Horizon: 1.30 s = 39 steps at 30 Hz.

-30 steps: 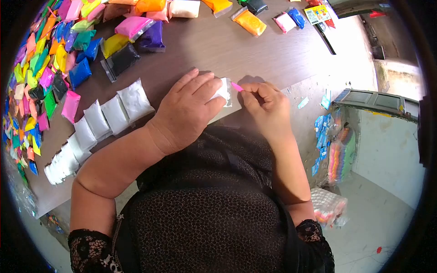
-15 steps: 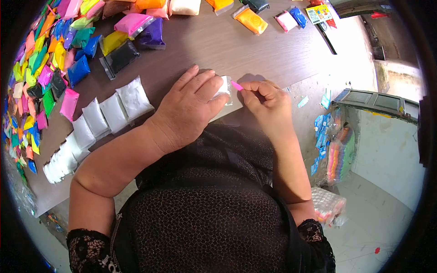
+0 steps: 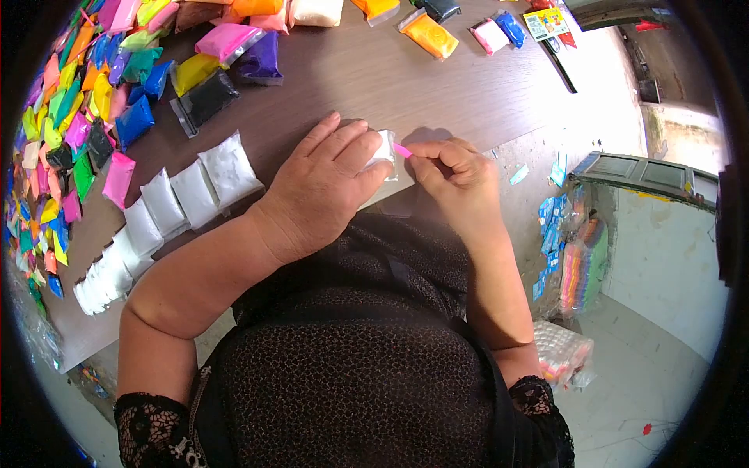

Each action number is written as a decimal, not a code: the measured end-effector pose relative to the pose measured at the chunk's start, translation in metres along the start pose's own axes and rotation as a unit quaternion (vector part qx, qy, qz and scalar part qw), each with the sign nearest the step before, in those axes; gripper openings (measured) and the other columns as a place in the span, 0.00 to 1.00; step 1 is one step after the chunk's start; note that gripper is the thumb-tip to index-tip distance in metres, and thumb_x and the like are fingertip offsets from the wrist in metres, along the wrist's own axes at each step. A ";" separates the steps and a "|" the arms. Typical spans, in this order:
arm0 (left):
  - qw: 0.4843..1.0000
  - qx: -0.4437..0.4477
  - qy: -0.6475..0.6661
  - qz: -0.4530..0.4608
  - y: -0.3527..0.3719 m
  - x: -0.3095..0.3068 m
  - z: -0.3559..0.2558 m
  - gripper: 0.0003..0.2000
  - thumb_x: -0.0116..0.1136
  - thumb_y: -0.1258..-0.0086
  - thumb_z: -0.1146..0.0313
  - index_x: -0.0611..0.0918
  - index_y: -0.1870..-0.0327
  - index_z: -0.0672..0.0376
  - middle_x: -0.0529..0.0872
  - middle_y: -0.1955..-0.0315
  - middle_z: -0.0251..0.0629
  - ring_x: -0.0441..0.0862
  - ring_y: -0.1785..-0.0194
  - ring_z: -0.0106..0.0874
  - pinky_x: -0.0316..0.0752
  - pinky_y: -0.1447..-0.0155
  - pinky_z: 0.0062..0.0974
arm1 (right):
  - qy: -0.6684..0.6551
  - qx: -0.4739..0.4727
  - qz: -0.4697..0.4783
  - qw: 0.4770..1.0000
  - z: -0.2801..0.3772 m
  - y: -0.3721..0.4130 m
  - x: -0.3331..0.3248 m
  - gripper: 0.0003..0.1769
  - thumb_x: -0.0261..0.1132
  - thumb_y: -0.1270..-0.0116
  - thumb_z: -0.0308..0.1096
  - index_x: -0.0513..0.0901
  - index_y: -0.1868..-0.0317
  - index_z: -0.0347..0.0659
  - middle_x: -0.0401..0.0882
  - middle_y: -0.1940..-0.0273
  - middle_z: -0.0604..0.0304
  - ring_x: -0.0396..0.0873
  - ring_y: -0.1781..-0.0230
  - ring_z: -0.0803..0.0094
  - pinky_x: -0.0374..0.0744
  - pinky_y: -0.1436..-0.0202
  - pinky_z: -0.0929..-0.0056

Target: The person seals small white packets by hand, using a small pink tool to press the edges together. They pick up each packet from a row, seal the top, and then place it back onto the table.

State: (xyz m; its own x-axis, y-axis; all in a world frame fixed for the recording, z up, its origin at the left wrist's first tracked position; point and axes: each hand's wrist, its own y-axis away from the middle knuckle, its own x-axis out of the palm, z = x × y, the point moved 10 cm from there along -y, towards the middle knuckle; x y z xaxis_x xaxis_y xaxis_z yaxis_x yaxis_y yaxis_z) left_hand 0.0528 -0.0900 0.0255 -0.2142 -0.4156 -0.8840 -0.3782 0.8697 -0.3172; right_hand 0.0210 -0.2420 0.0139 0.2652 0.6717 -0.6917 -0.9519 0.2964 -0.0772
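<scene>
My left hand [image 3: 331, 175] lies over a small clear packet of white material [image 3: 385, 156] at the table's front edge. Its thumb and fingers grip the packet, covering most of it. Pinched between the thumb and fingers of my right hand [image 3: 452, 168] is a small bright pink piece [image 3: 402, 150], thin and pointed; its exact kind cannot be made out. The tip of this piece meets the packet's right edge. To the left of my left hand, a row of white packets [image 3: 195, 187] stretches toward the table's near left, several leaning against one another.
Many coloured packets [image 3: 101, 93] are heaped along the table's left side. An orange packet [image 3: 429, 37], a pink-and-white one [image 3: 490, 37] and a printed card [image 3: 546, 25] lie at the back. Right of the table, blue scraps [image 3: 551, 226] and bundled goods [image 3: 583, 265] sit low down.
The pink piece in my right hand has shifted slightly left and down against the packet's edge. My left hand and the packet are almost unmoved.
</scene>
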 end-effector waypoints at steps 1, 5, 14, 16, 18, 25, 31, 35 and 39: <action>1.000 -0.001 0.002 0.001 0.000 0.000 0.000 0.16 0.52 0.27 0.68 0.86 0.44 0.56 0.79 0.38 0.43 0.74 0.28 0.43 0.61 0.19 0.48 | -0.002 0.001 0.002 1.000 0.001 0.000 0.000 0.06 0.75 0.39 0.32 0.93 0.61 0.47 0.86 0.70 0.61 0.84 0.76 0.71 0.80 0.69 0.73; 1.000 0.001 0.001 0.000 0.000 0.001 0.000 0.16 0.52 0.27 0.68 0.86 0.43 0.56 0.79 0.38 0.43 0.74 0.28 0.43 0.61 0.19 0.48 | 0.009 -0.007 0.002 1.000 0.003 0.000 -0.001 0.05 0.75 0.39 0.32 0.93 0.61 0.47 0.85 0.71 0.61 0.84 0.76 0.72 0.79 0.70 0.73; 1.000 0.003 0.004 -0.002 0.001 0.000 0.001 0.16 0.51 0.28 0.69 0.86 0.43 0.56 0.79 0.38 0.43 0.75 0.29 0.43 0.60 0.19 0.48 | -0.016 0.016 -0.020 1.000 -0.007 0.002 -0.003 0.07 0.75 0.40 0.30 0.93 0.61 0.44 0.87 0.70 0.59 0.85 0.76 0.71 0.81 0.69 0.72; 1.000 0.007 0.003 -0.012 0.001 0.000 0.000 0.16 0.51 0.28 0.69 0.86 0.43 0.56 0.79 0.38 0.43 0.75 0.29 0.43 0.60 0.19 0.48 | -0.015 0.015 -0.018 1.000 -0.008 0.002 -0.003 0.07 0.75 0.40 0.30 0.93 0.61 0.43 0.88 0.70 0.58 0.85 0.76 0.70 0.81 0.68 0.72; 1.000 0.006 0.002 -0.010 0.001 0.000 0.000 0.16 0.51 0.28 0.69 0.86 0.43 0.56 0.79 0.38 0.43 0.75 0.29 0.43 0.60 0.19 0.48 | -0.012 0.014 -0.020 1.000 -0.007 0.003 -0.003 0.07 0.75 0.40 0.30 0.93 0.61 0.42 0.88 0.70 0.58 0.85 0.76 0.71 0.81 0.68 0.72; 1.000 0.001 -0.001 -0.004 0.001 0.000 0.000 0.16 0.52 0.28 0.69 0.86 0.44 0.55 0.80 0.38 0.42 0.75 0.29 0.42 0.61 0.19 0.47 | -0.026 0.022 -0.004 0.999 -0.007 0.002 0.000 0.07 0.74 0.40 0.28 0.93 0.61 0.41 0.88 0.69 0.57 0.84 0.76 0.73 0.81 0.68 0.74; 1.000 0.000 -0.007 -0.007 0.000 0.000 0.000 0.16 0.51 0.27 0.68 0.86 0.44 0.56 0.80 0.38 0.43 0.75 0.29 0.42 0.61 0.19 0.47 | -0.031 0.020 -0.002 0.999 -0.007 0.003 0.000 0.08 0.74 0.41 0.28 0.93 0.60 0.42 0.87 0.69 0.58 0.84 0.76 0.73 0.80 0.68 0.74; 1.000 0.000 -0.004 -0.006 0.001 0.000 0.000 0.16 0.51 0.27 0.68 0.86 0.43 0.56 0.80 0.38 0.43 0.75 0.29 0.42 0.61 0.19 0.47 | -0.023 0.008 0.001 1.000 -0.005 0.004 -0.001 0.08 0.74 0.41 0.28 0.93 0.61 0.43 0.87 0.69 0.59 0.83 0.76 0.73 0.80 0.69 0.74; 1.000 0.000 -0.002 -0.009 0.001 0.000 0.000 0.16 0.51 0.27 0.68 0.86 0.44 0.56 0.80 0.38 0.43 0.75 0.29 0.42 0.61 0.19 0.47 | -0.009 0.003 0.003 1.000 -0.003 0.004 -0.002 0.07 0.74 0.41 0.29 0.93 0.61 0.44 0.86 0.70 0.60 0.84 0.76 0.72 0.80 0.69 0.73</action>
State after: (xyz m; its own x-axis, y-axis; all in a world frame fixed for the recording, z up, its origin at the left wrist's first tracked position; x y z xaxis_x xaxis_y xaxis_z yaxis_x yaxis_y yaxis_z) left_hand 0.0524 -0.0895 0.0253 -0.2038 -0.4309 -0.8791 -0.3815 0.8619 -0.3340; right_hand 0.0164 -0.2443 0.0125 0.2619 0.6852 -0.6796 -0.9526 0.2965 -0.0681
